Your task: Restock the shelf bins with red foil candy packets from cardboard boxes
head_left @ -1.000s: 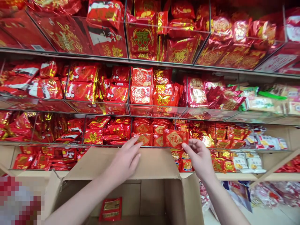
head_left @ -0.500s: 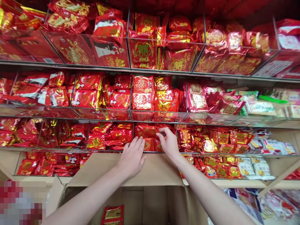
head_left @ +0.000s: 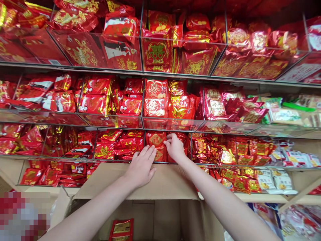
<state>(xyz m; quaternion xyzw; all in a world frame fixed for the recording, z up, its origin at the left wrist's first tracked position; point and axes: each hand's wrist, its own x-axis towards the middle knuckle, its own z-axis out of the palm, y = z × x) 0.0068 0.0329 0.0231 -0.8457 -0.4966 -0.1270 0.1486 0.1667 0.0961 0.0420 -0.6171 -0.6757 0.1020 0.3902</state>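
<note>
In the bin on the third shelf lies a red packet (head_left: 155, 139) with a gold diamond and a character on it, above a similar packet (head_left: 159, 154). My right hand (head_left: 175, 147) is closed, with its thumb and fingertips pinched at the upper packet's right edge. My left hand (head_left: 142, 167) rests with fingers stretched out across the bin's front edge, its fingertips against the left side of these packets. Below my hands a cardboard box (head_left: 170, 179) stands open, its flap raised against the shelf. One red packet with a gold window (head_left: 121, 230) lies inside it.
Clear dividers and a clear front strip (head_left: 173, 124) bound the bins. Red and gold packets (head_left: 155, 107) fill the shelves above and to both sides. White packets (head_left: 273, 180) lie at the lower right, with more bags (head_left: 298, 221) below them.
My right hand has shifted slightly left and up along the packets. The upper packet's gold design now shows more plainly. My left hand stays nearly still; the view has shifted a little.
</note>
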